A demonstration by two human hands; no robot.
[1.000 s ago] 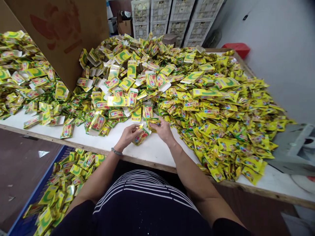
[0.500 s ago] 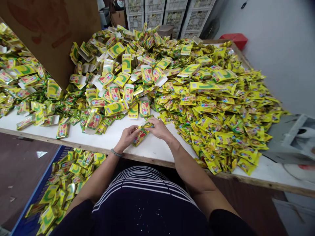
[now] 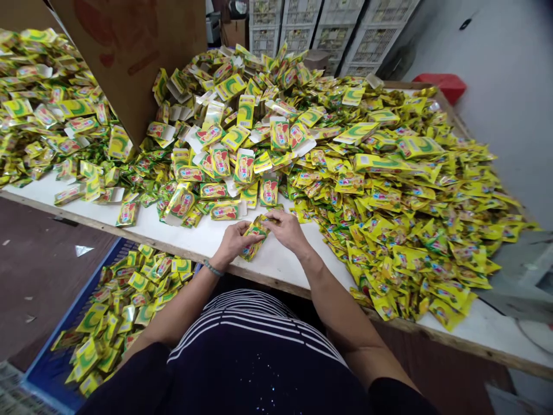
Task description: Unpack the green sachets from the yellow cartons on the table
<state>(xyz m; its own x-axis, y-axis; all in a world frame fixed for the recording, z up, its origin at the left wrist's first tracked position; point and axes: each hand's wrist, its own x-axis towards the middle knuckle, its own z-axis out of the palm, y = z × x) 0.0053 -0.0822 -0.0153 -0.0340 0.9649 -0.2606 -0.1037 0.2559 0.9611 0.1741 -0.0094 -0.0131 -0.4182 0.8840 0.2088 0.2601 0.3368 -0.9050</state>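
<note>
Just over the table's front edge, my left hand (image 3: 237, 241) grips a small yellow-green box (image 3: 252, 249) with a red picture, fingers along its side. My right hand (image 3: 285, 229) is closed at the box's upper end, thumb and fingers pinching a shiny yellow packet (image 3: 260, 222) there. How far the packet sits inside the box is hidden by the fingers. Behind my hands is a heap of similar boxes (image 3: 245, 167), several with white flaps open. To the right spreads a large pile of glossy yellow packets (image 3: 401, 230).
A blue crate (image 3: 56, 360) full of boxes stands below the table edge at left. A brown cardboard panel (image 3: 129, 63) leans over the heap. White crates (image 3: 328, 26) are stacked behind. A grey box-like object (image 3: 518, 271) sits at the table's right end.
The view has swung left, so everything appears further right. Both hands stay on the box, the left fingers now further across its front. One box behind them seems to have tipped nearer.
</note>
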